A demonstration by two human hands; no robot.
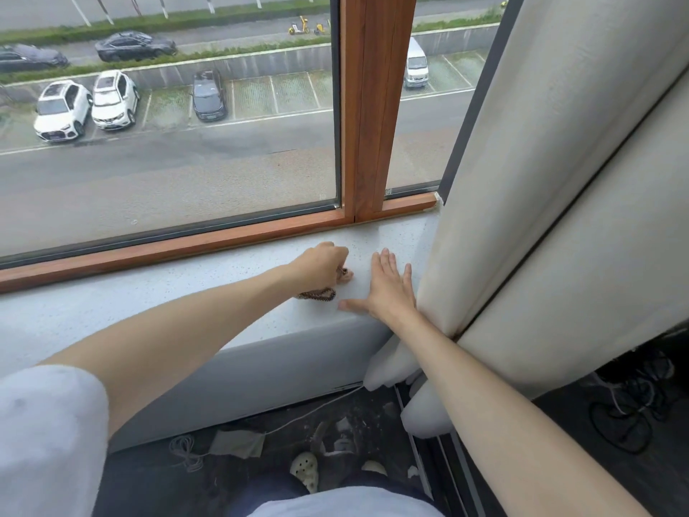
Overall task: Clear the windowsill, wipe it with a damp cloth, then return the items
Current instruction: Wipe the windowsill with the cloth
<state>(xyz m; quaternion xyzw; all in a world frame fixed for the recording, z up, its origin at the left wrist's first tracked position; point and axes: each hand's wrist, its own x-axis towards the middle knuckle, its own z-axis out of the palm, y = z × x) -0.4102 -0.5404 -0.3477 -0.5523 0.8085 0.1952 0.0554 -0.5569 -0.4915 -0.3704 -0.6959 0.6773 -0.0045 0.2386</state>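
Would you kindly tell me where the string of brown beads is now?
In the head view, the string of brown beads lies on the windowsill, right of centre, held by the left hand, just left of the flat right hand.

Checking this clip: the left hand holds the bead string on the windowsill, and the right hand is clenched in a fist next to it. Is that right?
Not quite. The head view shows the right hand lying flat, fingers straight, on the windowsill, not clenched. The left hand does hold the bead string there.
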